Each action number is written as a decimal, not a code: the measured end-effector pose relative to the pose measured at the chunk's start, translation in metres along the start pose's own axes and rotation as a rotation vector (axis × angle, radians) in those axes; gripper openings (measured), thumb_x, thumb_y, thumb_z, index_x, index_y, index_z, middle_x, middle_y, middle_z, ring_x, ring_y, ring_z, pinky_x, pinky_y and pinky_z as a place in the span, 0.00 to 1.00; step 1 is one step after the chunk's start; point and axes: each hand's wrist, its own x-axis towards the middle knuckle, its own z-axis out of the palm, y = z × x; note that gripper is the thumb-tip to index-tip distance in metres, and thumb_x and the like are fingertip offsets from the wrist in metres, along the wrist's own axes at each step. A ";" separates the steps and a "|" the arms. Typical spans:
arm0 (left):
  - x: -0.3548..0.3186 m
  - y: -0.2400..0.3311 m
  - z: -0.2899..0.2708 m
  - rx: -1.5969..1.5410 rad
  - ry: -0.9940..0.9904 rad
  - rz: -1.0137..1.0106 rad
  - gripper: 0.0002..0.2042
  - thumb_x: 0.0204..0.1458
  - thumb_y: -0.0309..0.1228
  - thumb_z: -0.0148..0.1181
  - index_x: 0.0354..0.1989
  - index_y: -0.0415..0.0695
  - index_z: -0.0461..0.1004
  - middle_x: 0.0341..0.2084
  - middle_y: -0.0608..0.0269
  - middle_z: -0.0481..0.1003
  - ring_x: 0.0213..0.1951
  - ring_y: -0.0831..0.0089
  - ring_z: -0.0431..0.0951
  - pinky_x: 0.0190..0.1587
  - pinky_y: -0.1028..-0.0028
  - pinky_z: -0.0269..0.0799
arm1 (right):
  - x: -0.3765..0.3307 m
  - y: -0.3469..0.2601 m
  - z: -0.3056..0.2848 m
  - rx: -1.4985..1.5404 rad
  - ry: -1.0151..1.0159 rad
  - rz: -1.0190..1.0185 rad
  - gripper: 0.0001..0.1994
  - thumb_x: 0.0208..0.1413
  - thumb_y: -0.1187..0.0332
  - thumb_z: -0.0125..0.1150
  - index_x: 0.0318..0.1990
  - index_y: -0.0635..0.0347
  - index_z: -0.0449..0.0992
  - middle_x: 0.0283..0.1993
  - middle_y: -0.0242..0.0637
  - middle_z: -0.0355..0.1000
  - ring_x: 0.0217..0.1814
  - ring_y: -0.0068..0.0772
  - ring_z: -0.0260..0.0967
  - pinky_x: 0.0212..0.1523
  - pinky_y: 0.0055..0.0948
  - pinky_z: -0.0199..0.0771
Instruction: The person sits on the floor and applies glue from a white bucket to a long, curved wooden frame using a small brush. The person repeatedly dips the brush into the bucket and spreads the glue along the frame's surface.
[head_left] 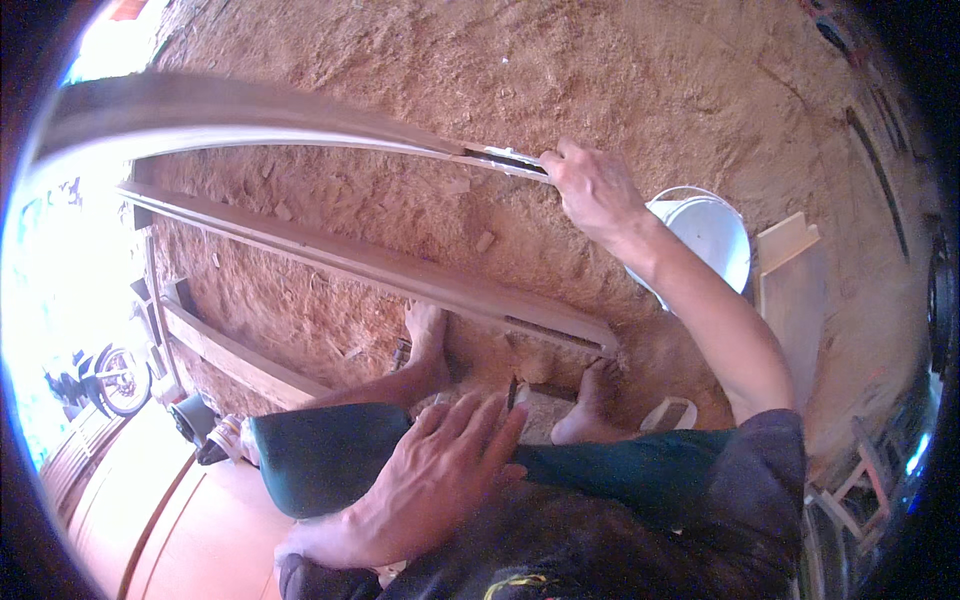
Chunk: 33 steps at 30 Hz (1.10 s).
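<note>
My right hand [592, 188] grips the near end of a long wooden beam [250, 115] with a mortise slot, holding it raised so that it stretches away to the left. My left hand [440, 470] rests on my thigh with fingers closed around a thin dark tool [512, 392], perhaps a pencil or small chisel. A second long wooden beam [400, 270] with a slot near its right end lies on the sawdust floor just beyond my bare feet [428, 335].
Sawdust and wood chips cover the ground. A white bucket [715, 235] stands right of my forearm, with a pale board [795, 290] beside it. A third plank [240, 365] lies at the left near a motorcycle wheel [120, 380]. A wooden stool frame [850, 480] is at lower right.
</note>
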 end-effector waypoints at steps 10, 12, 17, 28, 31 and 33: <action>-0.032 0.001 0.009 0.034 0.117 0.033 0.33 0.65 0.48 0.63 0.72 0.38 0.68 0.66 0.44 0.74 0.68 0.48 0.74 0.70 0.52 0.70 | 0.009 -0.015 0.027 -0.034 0.049 -0.010 0.12 0.62 0.81 0.56 0.47 0.64 0.84 0.42 0.51 0.77 0.43 0.58 0.83 0.45 0.53 0.86; -0.035 -0.001 0.011 0.031 0.115 0.022 0.33 0.65 0.49 0.62 0.72 0.38 0.68 0.66 0.44 0.74 0.68 0.48 0.74 0.70 0.52 0.70 | 0.009 -0.017 0.027 -0.039 0.051 0.001 0.12 0.62 0.81 0.56 0.47 0.64 0.84 0.42 0.51 0.77 0.43 0.59 0.83 0.45 0.53 0.86; -0.042 -0.005 0.013 0.055 0.168 0.061 0.33 0.64 0.45 0.62 0.70 0.34 0.68 0.62 0.39 0.75 0.65 0.47 0.75 0.66 0.53 0.72 | 0.007 -0.018 0.020 -0.068 0.017 -0.027 0.12 0.62 0.80 0.56 0.47 0.63 0.84 0.42 0.52 0.77 0.43 0.60 0.82 0.44 0.54 0.85; -0.045 -0.004 0.010 0.049 0.191 0.058 0.33 0.62 0.44 0.63 0.70 0.34 0.68 0.61 0.41 0.76 0.65 0.49 0.76 0.65 0.55 0.72 | 0.022 -0.023 0.049 -0.216 -0.031 0.024 0.09 0.63 0.76 0.56 0.41 0.65 0.83 0.41 0.58 0.79 0.43 0.61 0.84 0.41 0.57 0.85; -0.047 -0.003 0.008 0.063 0.198 0.070 0.33 0.62 0.44 0.63 0.70 0.34 0.69 0.61 0.42 0.76 0.64 0.49 0.76 0.65 0.56 0.72 | 0.022 -0.025 0.044 -0.224 -0.120 0.125 0.09 0.62 0.76 0.56 0.40 0.68 0.84 0.41 0.61 0.81 0.44 0.62 0.85 0.42 0.56 0.86; -0.046 -0.003 0.009 0.060 0.203 0.076 0.33 0.62 0.44 0.63 0.70 0.33 0.69 0.60 0.42 0.77 0.64 0.50 0.77 0.65 0.56 0.72 | 0.014 -0.020 0.033 -0.245 -0.175 0.188 0.10 0.62 0.76 0.56 0.40 0.69 0.84 0.40 0.62 0.82 0.45 0.63 0.85 0.44 0.55 0.86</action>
